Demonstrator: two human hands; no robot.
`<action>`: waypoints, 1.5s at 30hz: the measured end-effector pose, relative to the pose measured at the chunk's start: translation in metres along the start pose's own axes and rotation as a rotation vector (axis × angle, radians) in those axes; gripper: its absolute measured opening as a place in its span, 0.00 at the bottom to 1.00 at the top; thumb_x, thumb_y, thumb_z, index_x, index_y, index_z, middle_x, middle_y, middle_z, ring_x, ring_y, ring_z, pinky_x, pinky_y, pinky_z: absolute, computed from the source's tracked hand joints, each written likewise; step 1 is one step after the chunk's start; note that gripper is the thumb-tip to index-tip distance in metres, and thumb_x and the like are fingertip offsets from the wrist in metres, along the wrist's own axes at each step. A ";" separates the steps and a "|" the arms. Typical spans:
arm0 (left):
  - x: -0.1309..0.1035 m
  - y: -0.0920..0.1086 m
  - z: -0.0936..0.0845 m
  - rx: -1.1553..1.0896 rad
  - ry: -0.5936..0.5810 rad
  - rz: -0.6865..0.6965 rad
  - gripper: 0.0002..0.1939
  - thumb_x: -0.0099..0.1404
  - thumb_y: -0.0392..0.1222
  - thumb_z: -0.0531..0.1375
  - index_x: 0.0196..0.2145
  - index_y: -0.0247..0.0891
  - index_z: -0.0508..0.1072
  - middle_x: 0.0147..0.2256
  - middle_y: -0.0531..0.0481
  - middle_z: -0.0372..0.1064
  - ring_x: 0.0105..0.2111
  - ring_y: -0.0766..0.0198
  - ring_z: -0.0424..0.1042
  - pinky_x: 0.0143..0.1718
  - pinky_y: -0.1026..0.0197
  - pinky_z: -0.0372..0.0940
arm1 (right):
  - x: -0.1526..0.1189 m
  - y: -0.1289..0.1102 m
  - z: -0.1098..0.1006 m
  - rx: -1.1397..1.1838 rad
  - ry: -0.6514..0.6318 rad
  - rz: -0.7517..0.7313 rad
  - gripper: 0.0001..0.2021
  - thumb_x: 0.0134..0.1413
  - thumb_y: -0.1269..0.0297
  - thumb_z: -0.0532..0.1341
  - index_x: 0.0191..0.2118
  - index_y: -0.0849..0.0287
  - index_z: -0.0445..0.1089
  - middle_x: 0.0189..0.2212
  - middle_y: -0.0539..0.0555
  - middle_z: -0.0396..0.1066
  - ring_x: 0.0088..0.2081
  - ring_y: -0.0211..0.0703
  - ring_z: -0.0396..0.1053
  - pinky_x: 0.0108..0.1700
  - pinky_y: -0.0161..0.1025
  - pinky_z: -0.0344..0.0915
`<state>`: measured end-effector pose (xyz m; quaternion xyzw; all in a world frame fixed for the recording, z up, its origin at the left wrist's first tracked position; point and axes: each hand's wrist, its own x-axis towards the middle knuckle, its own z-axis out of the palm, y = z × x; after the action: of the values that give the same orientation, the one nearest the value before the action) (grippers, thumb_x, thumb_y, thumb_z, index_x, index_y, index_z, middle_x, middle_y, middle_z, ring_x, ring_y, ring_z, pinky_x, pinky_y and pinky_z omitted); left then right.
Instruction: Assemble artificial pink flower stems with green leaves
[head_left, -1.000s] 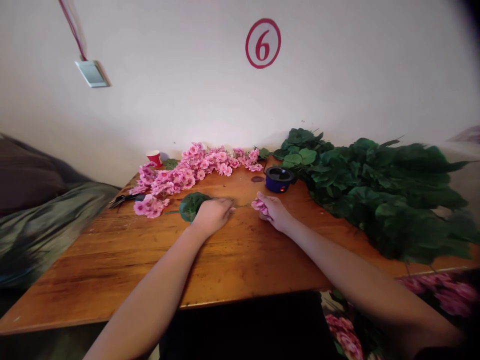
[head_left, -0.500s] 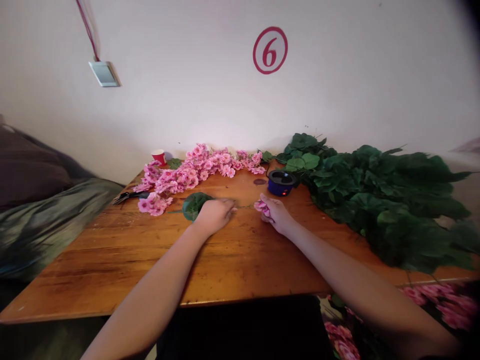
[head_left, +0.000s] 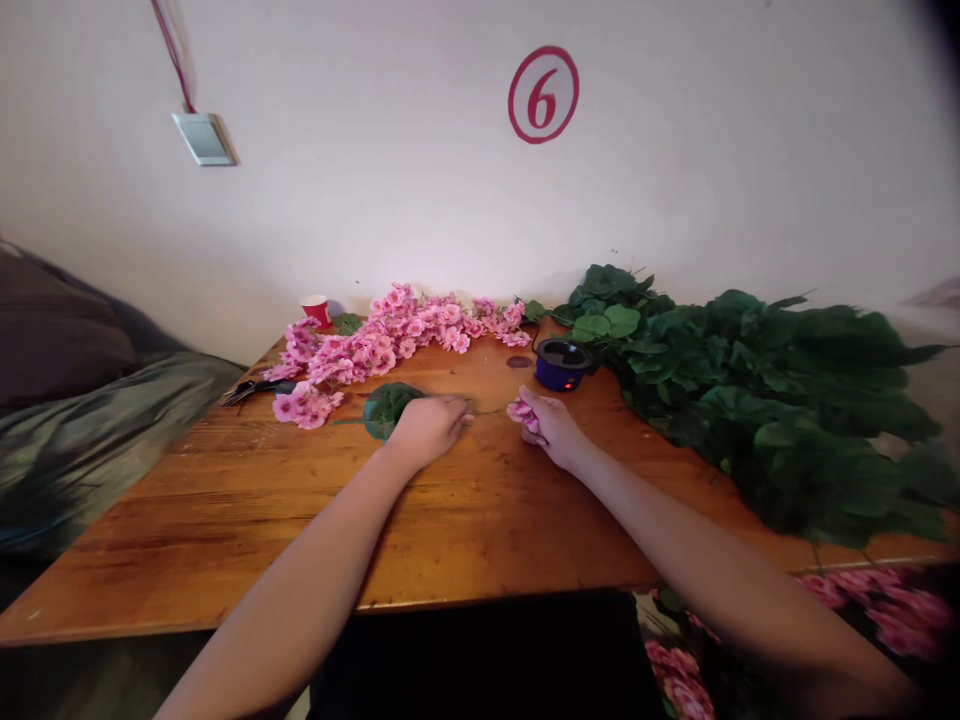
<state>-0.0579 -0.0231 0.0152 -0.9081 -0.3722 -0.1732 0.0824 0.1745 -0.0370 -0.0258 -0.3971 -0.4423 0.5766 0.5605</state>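
Observation:
My right hand [head_left: 553,428] is closed around a pink artificial flower [head_left: 523,413], whose petals poke out on the left of the fingers. A thin stem [head_left: 491,412] spans the gap from this flower to my left hand [head_left: 431,430]. The fingers of my left hand are pinched at that stem's other end, and their tips are partly hidden. Just left of my left hand lies a round green leaf [head_left: 386,410], partly covered by the hand, with its stalk pointing left.
Behind my hands stands a blue heating pot [head_left: 562,366] with a red light. Pink flower sprays [head_left: 375,345] and a red paper cup [head_left: 317,312] are at the back left, beside dark-handled tools [head_left: 255,388]. Green leaves [head_left: 765,390] pile up on the right of the wooden table [head_left: 480,530].
The view has tilted slightly. Both hands stay nearly in place, with the stem still between them.

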 end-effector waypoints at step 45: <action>0.001 0.001 0.003 -0.007 -0.025 -0.003 0.12 0.70 0.43 0.53 0.33 0.37 0.72 0.33 0.45 0.75 0.35 0.58 0.74 0.34 0.60 0.62 | -0.001 0.000 0.004 -0.066 0.048 0.011 0.25 0.47 0.41 0.67 0.25 0.62 0.68 0.22 0.52 0.70 0.15 0.25 0.45 0.15 0.31 0.36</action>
<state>-0.0562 -0.0222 0.0131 -0.9100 -0.3737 -0.1634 0.0743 0.1704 -0.0380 -0.0242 -0.4313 -0.4455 0.5551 0.5544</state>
